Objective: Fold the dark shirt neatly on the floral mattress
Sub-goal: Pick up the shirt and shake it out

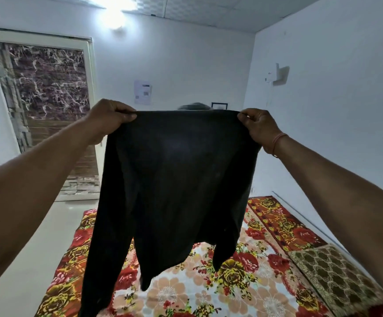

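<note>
Head view shows my left hand (pixel 110 117) and my right hand (pixel 258 126) raised in front of me, each with fingers curled and pinching one top corner of the dark shirt (pixel 176 179). The top edge is stretched nearly straight between my two hands. The shirt hangs in the air above the floral mattress (pixel 243 282); one long sleeve drops down on my left toward the bottom of the view, and a shorter fold of cloth dangles on my right. I cannot tell whether the low sleeve touches the mattress. A thin thread band (pixel 277 143) circles my right wrist. A brown patterned cushion (pixel 332 277) lies on the mattress at my right, by the wall. A marbled door (pixel 48 88) stands at far left, and a paper sheet (pixel 143 92) is stuck on the back wall
</note>
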